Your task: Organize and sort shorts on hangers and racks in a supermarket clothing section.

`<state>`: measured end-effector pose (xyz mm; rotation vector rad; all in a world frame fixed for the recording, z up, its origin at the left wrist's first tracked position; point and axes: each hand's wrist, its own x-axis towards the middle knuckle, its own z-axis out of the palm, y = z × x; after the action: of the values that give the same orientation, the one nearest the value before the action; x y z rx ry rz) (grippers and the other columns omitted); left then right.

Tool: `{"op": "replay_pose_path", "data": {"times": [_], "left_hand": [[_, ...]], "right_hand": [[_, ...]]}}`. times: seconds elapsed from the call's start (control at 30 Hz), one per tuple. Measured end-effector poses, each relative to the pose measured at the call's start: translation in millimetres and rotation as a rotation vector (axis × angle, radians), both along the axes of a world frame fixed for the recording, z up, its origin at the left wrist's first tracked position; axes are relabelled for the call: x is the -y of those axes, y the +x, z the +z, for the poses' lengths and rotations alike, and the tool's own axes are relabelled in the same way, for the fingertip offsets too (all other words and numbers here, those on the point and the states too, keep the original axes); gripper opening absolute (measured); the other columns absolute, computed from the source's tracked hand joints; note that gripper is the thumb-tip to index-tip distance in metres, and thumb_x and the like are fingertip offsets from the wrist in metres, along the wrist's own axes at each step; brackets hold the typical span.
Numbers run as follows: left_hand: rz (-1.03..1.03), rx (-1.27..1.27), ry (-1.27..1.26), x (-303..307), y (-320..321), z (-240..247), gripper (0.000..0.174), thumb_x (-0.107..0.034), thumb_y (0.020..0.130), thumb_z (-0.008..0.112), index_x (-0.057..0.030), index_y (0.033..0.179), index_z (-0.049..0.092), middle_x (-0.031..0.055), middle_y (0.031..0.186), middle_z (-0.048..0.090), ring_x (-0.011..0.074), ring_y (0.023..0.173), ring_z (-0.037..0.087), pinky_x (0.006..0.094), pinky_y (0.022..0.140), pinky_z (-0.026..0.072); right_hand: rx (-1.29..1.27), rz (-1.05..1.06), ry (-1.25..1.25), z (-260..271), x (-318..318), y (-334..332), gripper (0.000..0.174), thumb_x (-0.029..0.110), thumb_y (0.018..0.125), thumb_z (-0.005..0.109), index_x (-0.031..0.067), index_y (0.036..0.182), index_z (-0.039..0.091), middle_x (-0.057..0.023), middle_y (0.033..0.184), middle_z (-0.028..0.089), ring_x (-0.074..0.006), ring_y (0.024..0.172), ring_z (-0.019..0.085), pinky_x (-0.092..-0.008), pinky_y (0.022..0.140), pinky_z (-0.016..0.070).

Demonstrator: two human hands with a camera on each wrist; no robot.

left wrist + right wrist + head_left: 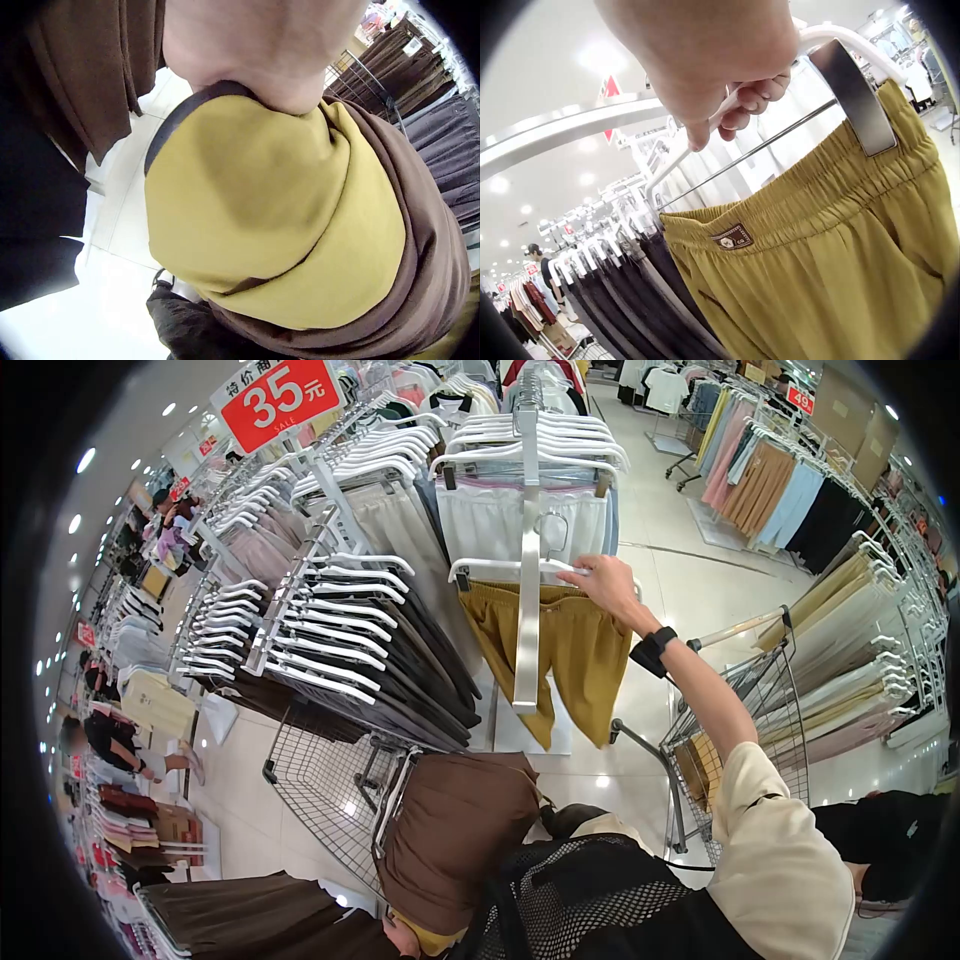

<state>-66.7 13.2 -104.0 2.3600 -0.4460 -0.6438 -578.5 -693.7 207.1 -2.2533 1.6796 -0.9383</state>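
My right hand (603, 582) grips the top bar of a white hanger (832, 31), with fingers curled round it. Mustard trousers (810, 247) hang from its metal clips, with an elastic waistband and a small dark label. The rack's metal bar (527, 610) crosses in front of them in the head view. Low in the head view, my left hand (403, 937) is at the edge of a bundle of folded brown trousers (455, 800). Mustard cloth (247, 195) lies against that bundle in the left wrist view. The left fingers are hidden, so I cannot tell how they hold it.
Dark trousers (420, 650) on white hangers fill the rack to the left. A wire cart (320, 780) stands below them, and another cart (745, 700) stands at right. A red 35 price sign (280, 402) rises above the racks. More clothes racks line both sides.
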Motion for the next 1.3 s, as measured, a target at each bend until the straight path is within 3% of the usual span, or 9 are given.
{"op": "replay_pose_path", "data": {"times": [0.07, 0.4, 0.5, 0.53, 0.67, 0.77, 1.0, 1.1, 1.3], "left_hand": [[0.002, -0.117, 0.045, -1, -4, 12, 0.044, -0.012, 0.109, 0.048, 0.0034, 0.15, 0.054, 0.0185, 0.14, 0.065, 0.0306, 0.124, 0.061, 0.0405, 0.106, 0.0506], [0.01, -0.135, 0.07, -2, -8, 22, 0.044, -0.013, 0.109, 0.05, 0.0069, 0.148, 0.053, 0.0222, 0.139, 0.065, 0.033, 0.121, 0.062, 0.0414, 0.105, 0.0497], [0.014, -0.114, 0.07, -1, -11, 21, 0.046, -0.016, 0.11, 0.051, 0.0068, 0.15, 0.051, 0.0236, 0.141, 0.064, 0.0342, 0.123, 0.062, 0.0416, 0.104, 0.0501], [0.035, -0.127, 0.054, -2, -13, 20, 0.046, -0.017, 0.11, 0.051, 0.0066, 0.15, 0.051, 0.0242, 0.142, 0.064, 0.0346, 0.123, 0.062, 0.0418, 0.104, 0.0501], [0.059, -0.188, -0.051, -25, -6, 0, 0.048, -0.024, 0.112, 0.053, 0.0051, 0.151, 0.051, 0.0247, 0.145, 0.062, 0.0362, 0.125, 0.062, 0.0435, 0.105, 0.05], [-0.015, 0.079, 0.082, 16, -25, 49, 0.04, -0.012, 0.102, 0.049, 0.0108, 0.133, 0.059, 0.0296, 0.124, 0.069, 0.0424, 0.119, 0.066, 0.0461, 0.102, 0.0484], [0.021, 0.105, 0.141, 12, -27, 48, 0.037, -0.015, 0.104, 0.049, 0.0058, 0.131, 0.064, 0.0299, 0.123, 0.071, 0.0443, 0.119, 0.066, 0.0469, 0.103, 0.0498], [0.042, 0.147, 0.113, 12, -27, 45, 0.035, -0.017, 0.106, 0.049, 0.0053, 0.128, 0.063, 0.0303, 0.121, 0.071, 0.0462, 0.117, 0.066, 0.0474, 0.1, 0.0504], [0.096, 0.088, 0.118, 7, -22, 42, 0.034, -0.025, 0.109, 0.05, 0.0006, 0.127, 0.064, 0.0301, 0.119, 0.071, 0.0507, 0.116, 0.064, 0.0525, 0.097, 0.0516]], "right_hand": [[0.015, 0.005, 0.03, -1, 19, 8, 0.049, 0.053, 0.089, 0.081, 0.0049, 0.101, 0.082, -0.0183, 0.085, 0.077, -0.0362, 0.079, 0.075, -0.044, 0.074, 0.0581], [-0.026, 0.081, 0.121, -11, 66, 28, 0.039, 0.041, 0.094, 0.077, 0.0042, 0.108, 0.081, -0.0202, 0.097, 0.078, -0.0409, 0.087, 0.073, -0.0471, 0.077, 0.0574], [0.022, 0.134, -0.109, -24, 68, 27, 0.045, 0.047, 0.096, 0.075, 0.003, 0.103, 0.081, -0.0211, 0.089, 0.076, -0.041, 0.082, 0.071, -0.05, 0.076, 0.0558], [0.034, 0.118, -0.018, -26, 67, 27, 0.038, 0.039, 0.096, 0.076, 0.0026, 0.108, 0.079, -0.021, 0.102, 0.075, -0.0402, 0.094, 0.07, -0.0489, 0.084, 0.0557], [0.069, 0.049, -0.424, -38, 39, 34, 0.023, 0.013, 0.092, 0.075, 0.0047, 0.112, 0.069, -0.0174, 0.117, 0.065, -0.0409, 0.113, 0.06, -0.0487, 0.097, 0.0509], [0.111, 0.115, -0.52, -46, -10, 47, 0.023, 0.007, 0.089, 0.074, 0.0038, 0.11, 0.068, -0.0169, 0.116, 0.065, -0.0401, 0.111, 0.061, -0.0492, 0.095, 0.051], [-0.004, 0.76, 0.045, -137, -149, 115, 0.023, 0.009, 0.091, 0.073, 0.0052, 0.112, 0.066, -0.0145, 0.113, 0.064, -0.0362, 0.11, 0.062, -0.0463, 0.095, 0.0521], [0.008, 0.796, 0.247, -164, -180, 150, 0.024, 0.014, 0.095, 0.07, 0.0049, 0.117, 0.065, -0.0149, 0.116, 0.064, -0.0384, 0.111, 0.062, -0.0479, 0.097, 0.0523], [-0.157, 0.8, 0.574, -224, -197, 210, 0.049, 0.038, 0.106, 0.06, -0.0019, 0.134, 0.053, -0.0328, 0.127, 0.064, -0.0515, 0.118, 0.062, -0.0563, 0.1, 0.0504]]}}
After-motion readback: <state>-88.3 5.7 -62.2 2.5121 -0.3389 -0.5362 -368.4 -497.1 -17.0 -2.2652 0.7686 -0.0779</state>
